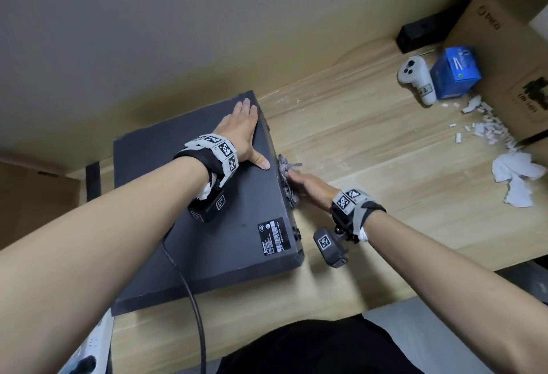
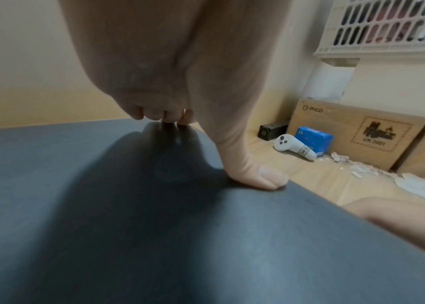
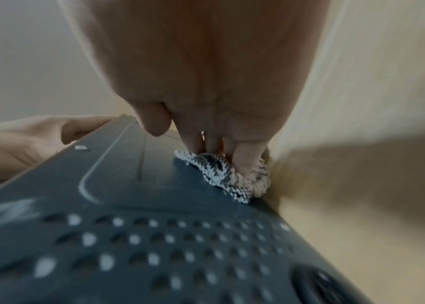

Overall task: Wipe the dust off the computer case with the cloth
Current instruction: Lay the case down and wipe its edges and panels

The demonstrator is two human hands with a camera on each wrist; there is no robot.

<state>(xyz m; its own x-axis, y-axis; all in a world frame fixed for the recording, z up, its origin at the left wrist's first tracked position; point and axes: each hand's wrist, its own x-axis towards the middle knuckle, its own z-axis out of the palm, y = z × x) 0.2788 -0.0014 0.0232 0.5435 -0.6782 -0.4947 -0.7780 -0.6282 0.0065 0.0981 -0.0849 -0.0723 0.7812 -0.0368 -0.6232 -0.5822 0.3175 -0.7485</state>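
The dark grey computer case point(image 1: 207, 240) lies flat on the wooden desk point(image 1: 370, 151). My left hand point(image 1: 243, 133) rests flat on its top near the far right corner, fingers straight and thumb point(image 2: 258, 176) at the right edge. My right hand point(image 1: 311, 187) is beside the case and presses a black-and-white cloth point(image 1: 287, 178) against its right side. In the right wrist view the fingers point(image 3: 242, 160) push the bunched cloth point(image 3: 222, 174) onto the side panel point(image 3: 154, 246), above rows of vent holes. The thumb stays off the cloth.
A white controller point(image 1: 416, 78), a blue box point(image 1: 455, 72), a black block point(image 1: 424, 32) and a cardboard box point(image 1: 510, 56) stand at the far right. Paper scraps point(image 1: 489, 130) and torn tissue point(image 1: 516, 172) litter the desk. A black cable point(image 1: 189, 299) crosses the case's near edge.
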